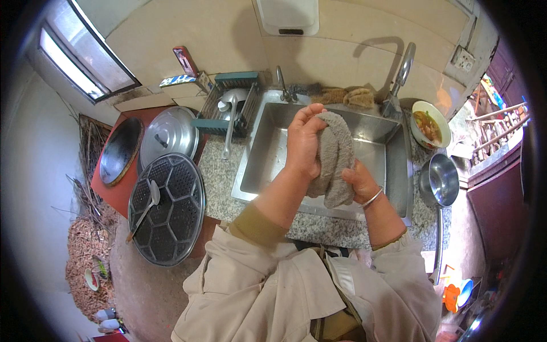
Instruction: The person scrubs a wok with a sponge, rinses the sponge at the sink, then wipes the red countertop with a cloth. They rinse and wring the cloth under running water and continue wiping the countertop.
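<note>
Both of my hands grip a grey terry cloth over a stainless steel sink. My left hand clasps its upper left side, thumb towards the top edge. Lower on the right, my right hand holds the cloth with the thumb in front; most of its fingers are hidden behind it. A white bangle circles my right wrist. The cloth hangs in folds above the basin, whose visible floor looks wet.
A small tap and a taller curved faucet rise behind the sink. Rightward are a bowl of soup and a long-handled pan. Leftward stand a dish rack with a ladle, metal lids and a perforated cover.
</note>
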Available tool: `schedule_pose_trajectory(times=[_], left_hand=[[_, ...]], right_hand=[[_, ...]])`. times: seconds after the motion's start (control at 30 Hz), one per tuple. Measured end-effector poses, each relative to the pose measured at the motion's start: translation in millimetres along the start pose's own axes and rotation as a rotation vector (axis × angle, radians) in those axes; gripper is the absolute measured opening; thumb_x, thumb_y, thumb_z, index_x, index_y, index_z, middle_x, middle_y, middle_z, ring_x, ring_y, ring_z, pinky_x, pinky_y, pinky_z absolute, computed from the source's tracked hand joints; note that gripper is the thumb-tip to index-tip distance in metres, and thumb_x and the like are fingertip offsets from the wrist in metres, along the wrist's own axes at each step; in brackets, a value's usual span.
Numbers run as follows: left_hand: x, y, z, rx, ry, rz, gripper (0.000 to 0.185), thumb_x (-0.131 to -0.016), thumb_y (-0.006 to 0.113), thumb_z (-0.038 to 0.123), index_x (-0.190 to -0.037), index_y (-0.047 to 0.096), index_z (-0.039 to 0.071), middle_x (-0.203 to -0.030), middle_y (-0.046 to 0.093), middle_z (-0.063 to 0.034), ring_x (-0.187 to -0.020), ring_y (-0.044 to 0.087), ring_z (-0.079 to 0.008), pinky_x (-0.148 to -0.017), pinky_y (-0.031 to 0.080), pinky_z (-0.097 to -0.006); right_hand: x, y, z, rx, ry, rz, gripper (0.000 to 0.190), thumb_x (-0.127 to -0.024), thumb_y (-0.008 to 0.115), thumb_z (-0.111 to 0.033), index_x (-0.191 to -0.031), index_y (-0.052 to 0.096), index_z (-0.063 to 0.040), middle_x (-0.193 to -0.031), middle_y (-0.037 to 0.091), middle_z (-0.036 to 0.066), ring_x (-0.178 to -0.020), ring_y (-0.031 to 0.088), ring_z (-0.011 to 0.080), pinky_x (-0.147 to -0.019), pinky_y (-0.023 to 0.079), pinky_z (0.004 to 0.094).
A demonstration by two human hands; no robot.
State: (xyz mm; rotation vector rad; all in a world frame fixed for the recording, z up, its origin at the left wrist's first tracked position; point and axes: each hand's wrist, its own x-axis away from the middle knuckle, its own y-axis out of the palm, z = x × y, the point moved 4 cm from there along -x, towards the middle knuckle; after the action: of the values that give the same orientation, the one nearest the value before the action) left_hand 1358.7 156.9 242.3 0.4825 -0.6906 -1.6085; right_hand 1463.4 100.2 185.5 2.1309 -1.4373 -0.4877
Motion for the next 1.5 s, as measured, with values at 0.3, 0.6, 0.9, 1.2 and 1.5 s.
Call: schedule_pose_trajectory(times=[0.3,0.6,0.9,1.2,1.5], left_hand=[[-20.8,-16.9,-22.4,-0.277,0.006,0.121,0.030,-0.073,0.049,0.004,-0.103,0.049,0.002,-0.091,0.052,-0.0090,-0.084,0.051,-0.0185,-0.074,0.043,-0.0296],[-38.8,-37.4,-45.6,-0.921,0.090,0.124,0.039,-0.067,0.048,0.004,-0.107,0.050,0.002,-0.112,0.039,-0.0157,-0.103,0.042,-0.0265,-0.087,0.035,-0.0293],[-35.9,-41.7,-24.8,-0.899,-0.114,-0.288,0.049,-0.071,0.057,0.017,-0.116,0.042,0.003,-0.106,0.048,-0.0115,-0.095,0.047,-0.0227,-0.081,0.039,-0.0311],[-19.7,-42.7,-32.0,-0.153,-0.229,-0.488,0.048,-0.077,0.054,0.028,-0.120,0.040,0.011,-0.100,0.052,-0.0082,-0.090,0.051,-0.0182,-0.075,0.041,-0.0298],[-38.6,-46.6,-60.5,-1.233,0.083,-0.165,0.023,-0.067,0.059,0.014,-0.090,0.056,0.008,-0.085,0.056,-0.0134,-0.078,0.055,-0.0225,-0.067,0.043,-0.0320]], right_hand=[[-6.2,-2.7,21.2,-0.119,0.184,0.155,0.045,-0.071,0.063,-0.011,-0.111,0.042,-0.003,-0.097,0.054,0.007,-0.083,0.055,0.0163,-0.069,0.049,0.0315],[-22.7,-17.5,29.4,0.328,-0.055,0.303,0.046,-0.065,0.068,-0.011,-0.105,0.046,-0.003,-0.090,0.055,0.004,-0.079,0.054,0.0148,-0.069,0.046,0.0284],[-6.4,-36.3,25.0,-0.036,0.270,0.170,0.044,-0.064,0.053,-0.012,-0.106,0.044,0.001,-0.085,0.055,0.011,-0.069,0.054,0.0188,-0.061,0.046,0.0309],[1.6,-4.5,35.5,-0.612,0.349,-0.213,0.045,-0.069,0.049,-0.022,-0.108,0.041,-0.001,-0.073,0.046,0.006,-0.057,0.044,0.0148,-0.054,0.040,0.0269],[-20.0,-37.8,30.7,1.109,-0.009,0.221,0.055,-0.069,0.060,-0.033,-0.109,0.039,-0.001,-0.086,0.057,0.013,-0.073,0.057,0.0259,-0.064,0.044,0.0347]])
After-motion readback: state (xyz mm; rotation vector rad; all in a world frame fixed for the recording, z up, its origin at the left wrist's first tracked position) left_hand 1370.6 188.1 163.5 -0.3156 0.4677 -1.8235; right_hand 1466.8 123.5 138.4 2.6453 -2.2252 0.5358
